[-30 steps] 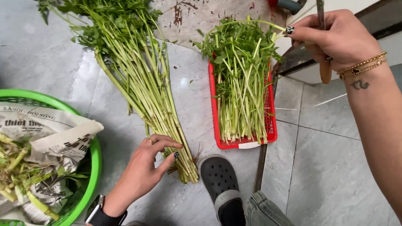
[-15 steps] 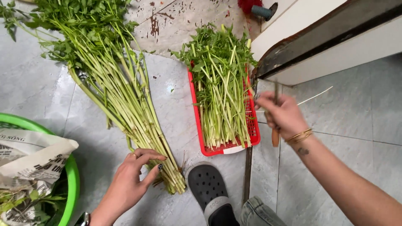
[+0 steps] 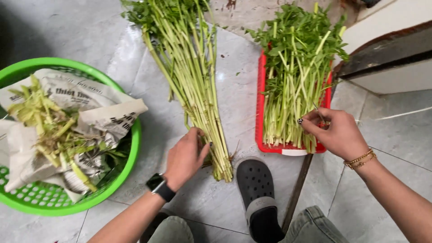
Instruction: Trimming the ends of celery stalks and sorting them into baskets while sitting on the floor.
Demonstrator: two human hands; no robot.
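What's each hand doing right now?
Left hand: closed on the stalk bundle.
Right hand: pinching a stalk over the red tray.

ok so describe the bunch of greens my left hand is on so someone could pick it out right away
Start at the round green basket lined with newspaper on the left of the tiled floor. Just right of it lies a long loose bunch of greens straight on the tiles, with the left hand at its cut ends. Unlike the shorter greens to its right, it sits in no red tray.
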